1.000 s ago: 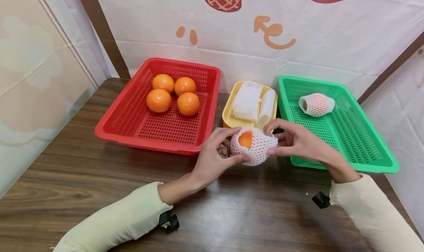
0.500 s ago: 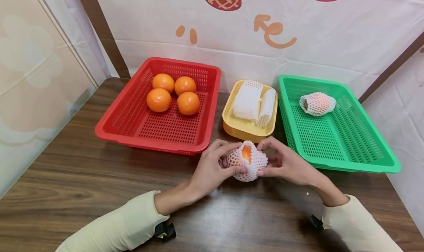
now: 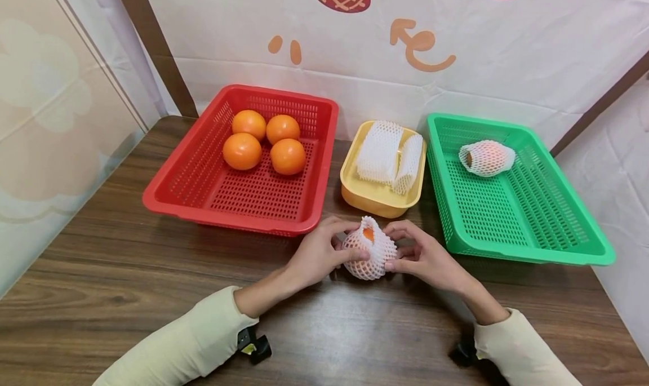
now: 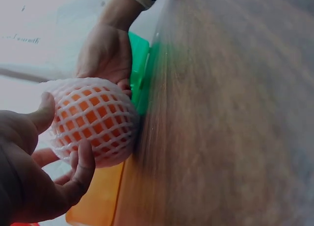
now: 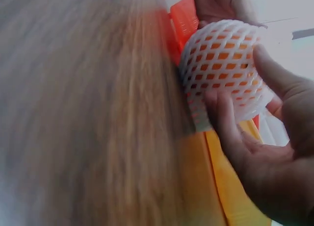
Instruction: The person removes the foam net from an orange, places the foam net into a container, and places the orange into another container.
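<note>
An orange in a white foam net sleeve is held between both hands, low over the table in front of the yellow tray. The net gathers to a peak at its top, where bare orange peel shows through an opening. My left hand grips its left side, thumb toward me. From the right, my right hand holds the other side with thumb and fingers. In the left wrist view, the netting lies stretched over the orange. The right wrist view has right-hand fingers curled against the netted orange.
Several bare oranges sit in a red basket at the left. A yellow tray bears folded foam nets. At the right, a green basket holds one netted fruit. A printed cloth hangs behind.
Both hands have brought the netted orange toward me and slightly left, down from the tray's front edge. The net has turned upward, and its opening over the peel looks smaller.
</note>
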The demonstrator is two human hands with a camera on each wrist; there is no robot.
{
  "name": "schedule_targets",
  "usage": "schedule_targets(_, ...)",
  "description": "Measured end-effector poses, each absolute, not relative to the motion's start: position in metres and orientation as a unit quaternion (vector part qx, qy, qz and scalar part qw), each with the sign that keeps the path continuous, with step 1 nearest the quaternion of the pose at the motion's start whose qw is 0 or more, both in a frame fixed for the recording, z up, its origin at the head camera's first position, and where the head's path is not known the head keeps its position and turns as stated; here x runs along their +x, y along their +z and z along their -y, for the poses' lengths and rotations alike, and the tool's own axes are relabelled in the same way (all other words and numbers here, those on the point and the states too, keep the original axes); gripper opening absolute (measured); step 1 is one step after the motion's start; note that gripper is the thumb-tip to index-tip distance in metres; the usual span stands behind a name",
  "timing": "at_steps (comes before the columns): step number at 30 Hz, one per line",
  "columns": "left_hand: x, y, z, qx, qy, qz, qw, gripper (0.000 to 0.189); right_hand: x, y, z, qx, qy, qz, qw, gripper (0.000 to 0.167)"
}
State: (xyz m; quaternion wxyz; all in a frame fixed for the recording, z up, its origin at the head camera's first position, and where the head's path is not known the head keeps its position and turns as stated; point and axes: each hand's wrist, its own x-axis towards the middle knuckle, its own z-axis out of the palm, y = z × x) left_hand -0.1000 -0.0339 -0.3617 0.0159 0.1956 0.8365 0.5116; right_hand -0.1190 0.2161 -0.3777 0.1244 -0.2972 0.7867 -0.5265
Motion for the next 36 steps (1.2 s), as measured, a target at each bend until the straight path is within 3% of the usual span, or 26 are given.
schedule_targets(6, -0.102, -0.364, 0.035, 0.2, 0.519, -0.831, 0.008, 0.051, -0.118, -0.37, -0.217, -0.33, -0.453, -0.826, 0.058, 0.052)
schedule_targets(13, -0.099, -0.369, 0.034, 0.234, 0.503, -0.831, -0.035, 0.049, -0.116, -0.366, -0.208, -0.365, -0.428, -0.827, -0.017, 0.068)
schedule_targets(17, -0.098, -0.371, 0.031, 0.252, 0.497, -0.827, -0.076, 0.046, -0.116, -0.368, -0.206, -0.368, -0.444, -0.817, -0.013, 0.07)
schedule_targets(25, -0.096, -0.377, 0.023, 0.269, 0.524, -0.795, -0.141, 0.027, -0.111, -0.368, -0.205, -0.303, -0.521, -0.797, 0.031, 0.04)
schedule_targets(32, -0.094, -0.378, 0.021, 0.279, 0.561, -0.762, -0.164, 0.013, -0.106, -0.363, -0.202, -0.242, -0.566, -0.785, 0.067, 0.024)
schedule_targets(36, -0.092, -0.378, 0.02, 0.277, 0.569, -0.75, -0.19, 0.014, -0.103, -0.358, -0.199, -0.2, -0.577, -0.789, 0.061, 0.018)
